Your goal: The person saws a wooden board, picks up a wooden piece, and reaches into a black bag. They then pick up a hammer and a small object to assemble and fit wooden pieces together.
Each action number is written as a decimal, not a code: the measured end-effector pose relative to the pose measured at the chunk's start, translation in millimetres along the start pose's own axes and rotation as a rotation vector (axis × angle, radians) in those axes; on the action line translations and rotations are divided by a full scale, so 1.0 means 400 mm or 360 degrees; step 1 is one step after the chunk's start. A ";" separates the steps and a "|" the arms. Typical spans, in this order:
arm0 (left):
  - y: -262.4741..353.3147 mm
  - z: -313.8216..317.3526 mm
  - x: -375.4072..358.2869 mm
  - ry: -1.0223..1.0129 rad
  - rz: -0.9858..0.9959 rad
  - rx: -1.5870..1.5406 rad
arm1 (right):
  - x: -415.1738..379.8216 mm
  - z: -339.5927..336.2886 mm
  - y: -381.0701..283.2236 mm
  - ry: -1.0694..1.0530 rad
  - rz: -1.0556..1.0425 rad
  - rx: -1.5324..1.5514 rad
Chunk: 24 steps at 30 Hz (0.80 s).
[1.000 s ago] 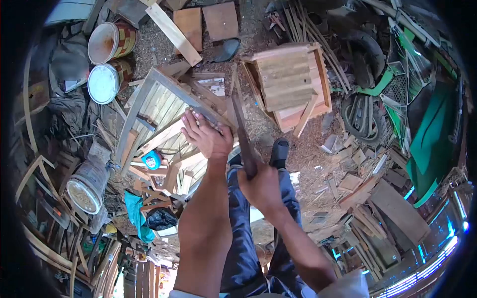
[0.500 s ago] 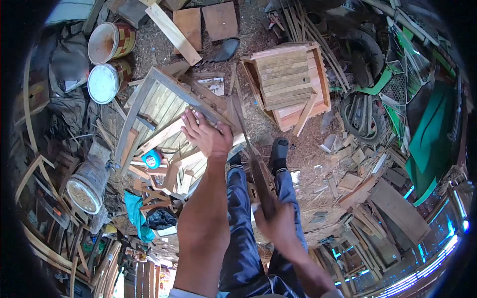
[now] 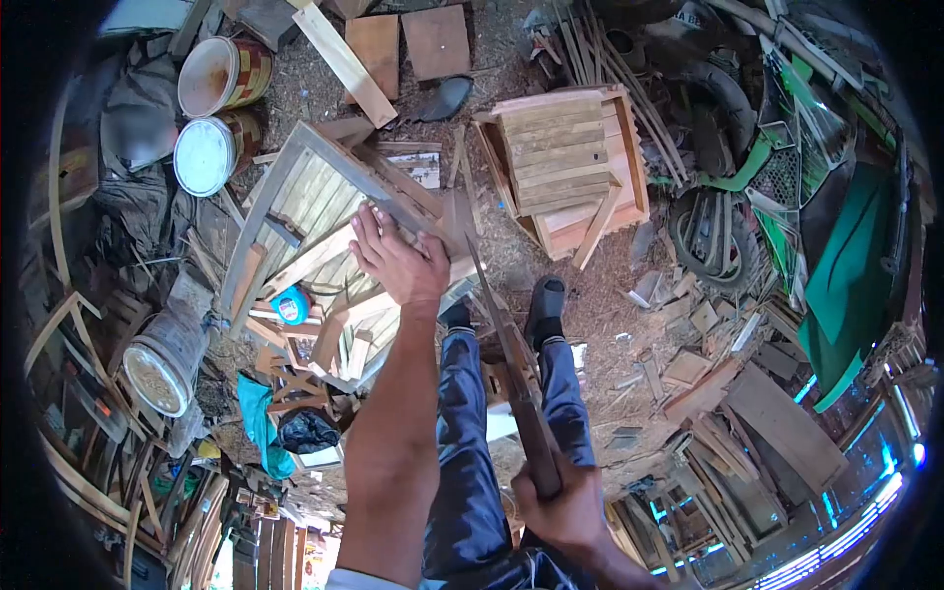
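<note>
Dark, fisheye-warped edges; glare lower right

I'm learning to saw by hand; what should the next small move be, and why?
Perhaps push the saw forward: its far end is beside the wooden frame, the right hand grips it well back from there, and the left hand rests on the frame.

White letters on dark item, upper rt, too small for sure reading; label on blue tub illeg.
</note>
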State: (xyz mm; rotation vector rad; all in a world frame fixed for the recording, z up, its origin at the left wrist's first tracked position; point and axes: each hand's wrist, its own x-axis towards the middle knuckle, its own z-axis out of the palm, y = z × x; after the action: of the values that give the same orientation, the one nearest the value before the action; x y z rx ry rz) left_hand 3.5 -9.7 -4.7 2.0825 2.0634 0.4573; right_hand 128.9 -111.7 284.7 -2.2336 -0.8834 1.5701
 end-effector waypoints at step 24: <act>-0.004 0.010 -0.005 0.0124 0.0081 0.0037 | -0.028 0.017 0.046 0.0020 -0.0010 0.0116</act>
State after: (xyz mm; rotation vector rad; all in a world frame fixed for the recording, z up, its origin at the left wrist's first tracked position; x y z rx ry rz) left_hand 3.2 -11.4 -9.1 2.1682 2.0710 0.5328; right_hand 126.2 -133.6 280.7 -2.1858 -0.8160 1.5584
